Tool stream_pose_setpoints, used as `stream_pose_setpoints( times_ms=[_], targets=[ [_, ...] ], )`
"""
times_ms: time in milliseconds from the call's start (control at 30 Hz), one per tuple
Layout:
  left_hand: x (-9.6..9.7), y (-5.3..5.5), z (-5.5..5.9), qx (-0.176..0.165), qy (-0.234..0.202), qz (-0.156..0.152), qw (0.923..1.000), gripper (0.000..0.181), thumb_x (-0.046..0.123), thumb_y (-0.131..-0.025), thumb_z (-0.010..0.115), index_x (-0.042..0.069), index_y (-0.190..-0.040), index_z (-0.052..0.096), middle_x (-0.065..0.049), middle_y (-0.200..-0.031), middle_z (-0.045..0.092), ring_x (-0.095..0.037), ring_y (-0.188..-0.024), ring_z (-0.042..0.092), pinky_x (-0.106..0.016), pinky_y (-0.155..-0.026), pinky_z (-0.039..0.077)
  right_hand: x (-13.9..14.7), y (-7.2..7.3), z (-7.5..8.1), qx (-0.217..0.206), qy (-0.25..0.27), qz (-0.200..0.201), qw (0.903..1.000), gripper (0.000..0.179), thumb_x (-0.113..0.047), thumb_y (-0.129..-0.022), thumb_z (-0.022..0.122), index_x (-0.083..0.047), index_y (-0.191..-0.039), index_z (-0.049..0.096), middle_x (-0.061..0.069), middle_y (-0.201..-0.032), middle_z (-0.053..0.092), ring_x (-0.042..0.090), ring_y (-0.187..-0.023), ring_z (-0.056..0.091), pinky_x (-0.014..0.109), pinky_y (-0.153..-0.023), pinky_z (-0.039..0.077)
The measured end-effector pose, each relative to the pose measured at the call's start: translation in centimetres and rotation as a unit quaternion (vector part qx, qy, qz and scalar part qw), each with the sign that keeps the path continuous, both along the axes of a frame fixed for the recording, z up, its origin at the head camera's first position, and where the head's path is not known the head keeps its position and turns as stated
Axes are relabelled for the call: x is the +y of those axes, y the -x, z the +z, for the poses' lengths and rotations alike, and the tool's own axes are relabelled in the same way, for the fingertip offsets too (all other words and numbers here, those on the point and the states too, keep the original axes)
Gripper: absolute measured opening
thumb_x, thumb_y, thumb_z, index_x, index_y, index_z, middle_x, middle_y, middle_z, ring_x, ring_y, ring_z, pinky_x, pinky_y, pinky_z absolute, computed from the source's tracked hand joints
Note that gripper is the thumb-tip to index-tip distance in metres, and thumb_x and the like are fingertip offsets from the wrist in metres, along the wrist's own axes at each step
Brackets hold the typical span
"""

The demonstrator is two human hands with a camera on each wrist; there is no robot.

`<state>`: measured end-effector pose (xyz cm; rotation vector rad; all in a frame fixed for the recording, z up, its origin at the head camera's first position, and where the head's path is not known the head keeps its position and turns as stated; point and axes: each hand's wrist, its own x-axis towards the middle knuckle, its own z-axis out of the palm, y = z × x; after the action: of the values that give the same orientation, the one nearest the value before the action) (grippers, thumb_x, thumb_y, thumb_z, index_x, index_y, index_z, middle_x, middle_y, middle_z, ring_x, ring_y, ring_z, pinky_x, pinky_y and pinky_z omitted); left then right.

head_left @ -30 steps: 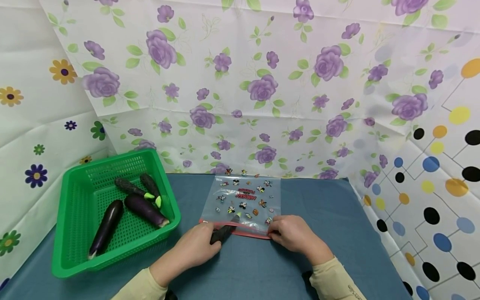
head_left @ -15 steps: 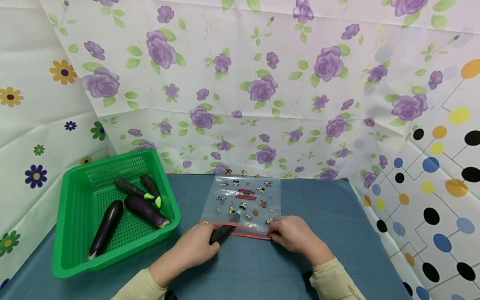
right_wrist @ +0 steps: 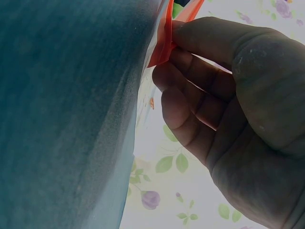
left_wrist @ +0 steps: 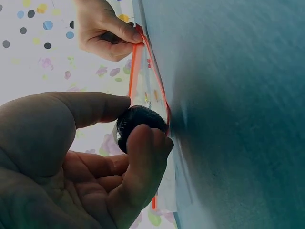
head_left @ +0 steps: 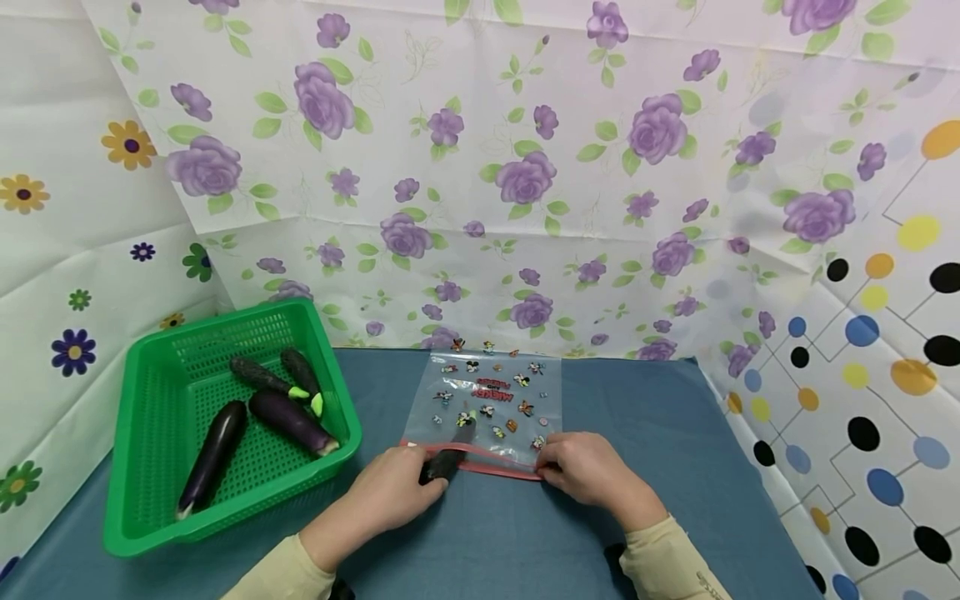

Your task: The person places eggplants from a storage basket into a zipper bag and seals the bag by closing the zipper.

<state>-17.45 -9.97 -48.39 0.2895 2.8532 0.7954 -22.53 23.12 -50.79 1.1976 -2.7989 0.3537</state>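
Blue cloth-covered counter (head_left: 637, 408) under everything. Green plastic basket (head_left: 118, 450) left of the zip bag (head_left: 517, 392); bag lies flattish, mouth toward the person. Left hand (head_left: 393, 492) at the bag's near-left edge, right hand (head_left: 588, 468) at its near-right corner. Left of the bag, inside the basket: two eggplants (head_left: 213, 457), two dark cucumbers (head_left: 262, 373). Third cucumber (head_left: 447, 462) gripped in left fingers, front part inside bag, rear outside. Red zip strip (head_left: 495, 473) on bag mouth, right end pinched by right fingers. Risks, my guess: narrow mouth could snag the cucumber and push the bag back; slipped pinch could let the mouth close.
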Motion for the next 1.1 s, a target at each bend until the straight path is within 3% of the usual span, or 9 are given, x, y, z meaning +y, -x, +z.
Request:
stream_pose_setpoints(
  times_ms=[267, 533, 867, 1100],
  targets=[
    [0.3, 0.3, -0.3, 0.005, 0.01, 0.012, 0.9999, 0.028, 0.037, -0.099, 0.085, 0.011, -0.099, 0.076, -0.001, -0.078, 0.066, -0.017, -0.064, 0.058, -0.04, -0.06, 0.047, 0.1, -0.1, 0.1, -0.006, 0.003, -0.003, 1.0, 0.006, -0.015, -0.098, 0.089, -0.021, -0.096, 0.086, -0.01, -0.093, 0.073, 0.005, -0.079, 0.068, 0.033, -0.071, 0.06],
    [0.6, 0.5, -0.6, 0.023, 0.003, 0.017, 0.9996, 0.033, 0.038, -0.098, 0.085, 0.016, -0.081, 0.068, 0.001, -0.067, 0.058, -0.018, -0.056, 0.054, -0.036, -0.054, 0.041, 0.1, -0.1, 0.1, -0.006, 0.001, -0.003, 1.0, 0.006, -0.015, -0.098, 0.088, -0.021, -0.097, 0.086, -0.009, -0.096, 0.075, 0.007, -0.083, 0.071, 0.035, -0.074, 0.062],
    [1.0, 0.8, -0.6, 0.046, 0.021, 0.026, 0.9984, 0.042, 0.042, -0.099, 0.085, 0.018, -0.072, 0.062, 0.0, -0.064, 0.056, -0.017, -0.052, 0.051, -0.034, -0.051, 0.037, 0.0, 0.0, 0.2, -0.015, -0.001, -0.003, 0.9999, 0.006, -0.016, -0.098, 0.088, -0.022, -0.098, 0.086, -0.009, -0.097, 0.076, 0.009, -0.085, 0.072, 0.036, -0.075, 0.062],
    [1.1, 1.0, -0.7, 0.043, 0.028, 0.031, 0.9982, 0.05, 0.047, -0.1, 0.083, 0.019, -0.065, 0.06, 0.0, -0.061, 0.052, -0.018, -0.05, 0.049, -0.034, -0.049, 0.034, 0.0, 0.1, 0.1, -0.017, -0.002, -0.001, 0.9999, 0.006, -0.016, -0.099, 0.088, -0.022, -0.098, 0.086, -0.009, -0.096, 0.075, 0.006, -0.083, 0.071, 0.035, -0.074, 0.062]
  ],
)
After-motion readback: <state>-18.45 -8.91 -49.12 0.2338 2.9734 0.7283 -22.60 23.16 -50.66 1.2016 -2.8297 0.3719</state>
